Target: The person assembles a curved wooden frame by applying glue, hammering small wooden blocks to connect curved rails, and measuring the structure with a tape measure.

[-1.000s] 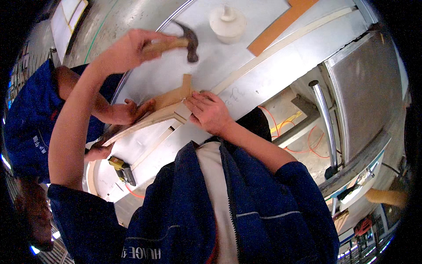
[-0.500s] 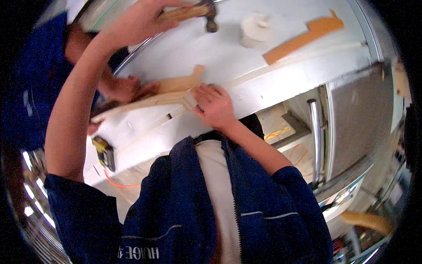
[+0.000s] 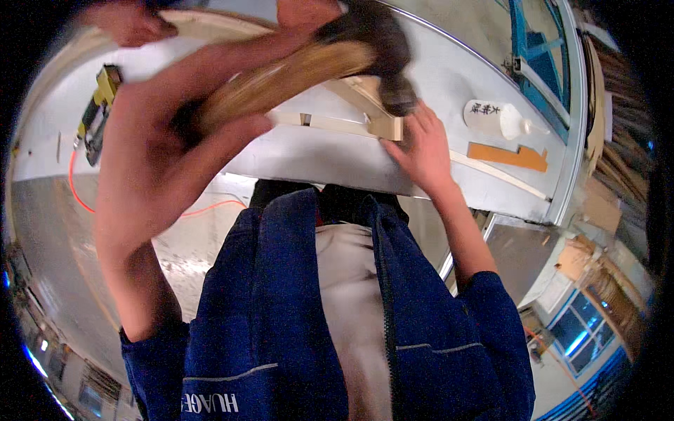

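- I'm watching the left hand [image 3: 158, 154] gripping a hammer [image 3: 295, 77], 11 o'clock.
- Wood piece [image 3: 386, 128] is lying at 1 o'clock.
- Right hand [image 3: 427, 147] is touching its end; I can't tell whether it's gripping.

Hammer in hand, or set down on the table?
In hand: the left grip holds the hammer by its wooden handle, both blurred.

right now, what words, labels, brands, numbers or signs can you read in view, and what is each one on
White plastic bottle with a nozzle: large dark characters on its side, not copied out here.
Navy blue fabric jacket: white lettering on the chest, upside down in view, not copied out either.
Yellow and black tool: any marking is too small to read.
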`<action>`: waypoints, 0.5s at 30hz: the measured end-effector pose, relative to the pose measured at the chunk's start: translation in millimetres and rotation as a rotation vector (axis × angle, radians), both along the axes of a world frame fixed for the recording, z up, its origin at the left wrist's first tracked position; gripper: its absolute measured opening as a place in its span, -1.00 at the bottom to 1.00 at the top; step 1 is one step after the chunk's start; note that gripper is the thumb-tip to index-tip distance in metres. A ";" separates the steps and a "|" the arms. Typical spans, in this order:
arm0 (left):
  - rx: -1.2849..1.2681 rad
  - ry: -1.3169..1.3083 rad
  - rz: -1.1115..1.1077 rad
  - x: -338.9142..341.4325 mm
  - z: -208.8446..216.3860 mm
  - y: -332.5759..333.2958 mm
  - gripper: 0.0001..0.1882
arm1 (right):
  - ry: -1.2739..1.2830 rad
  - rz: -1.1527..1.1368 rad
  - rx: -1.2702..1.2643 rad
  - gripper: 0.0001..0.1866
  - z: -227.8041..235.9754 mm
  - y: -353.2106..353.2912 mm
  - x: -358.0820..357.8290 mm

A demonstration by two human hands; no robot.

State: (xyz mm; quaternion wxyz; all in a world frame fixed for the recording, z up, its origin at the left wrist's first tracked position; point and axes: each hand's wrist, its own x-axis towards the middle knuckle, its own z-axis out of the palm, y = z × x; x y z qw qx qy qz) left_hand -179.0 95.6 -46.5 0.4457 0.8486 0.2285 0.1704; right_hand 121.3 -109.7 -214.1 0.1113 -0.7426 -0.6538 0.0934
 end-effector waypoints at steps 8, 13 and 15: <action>-0.586 0.056 0.717 -72.1 -100.5 -106.4 -0.38 | 0.152 0.233 -0.155 -0.07 8.7 47.3 30.8; -0.670 0.037 0.813 -76.5 -144.8 -134.8 -0.36 | 0.199 0.202 -0.200 -0.08 14.0 50.4 21.9; -0.717 0.010 0.872 -76.3 -154.7 -141.5 -0.36 | 0.188 0.198 -0.201 -0.09 13.7 50.5 22.3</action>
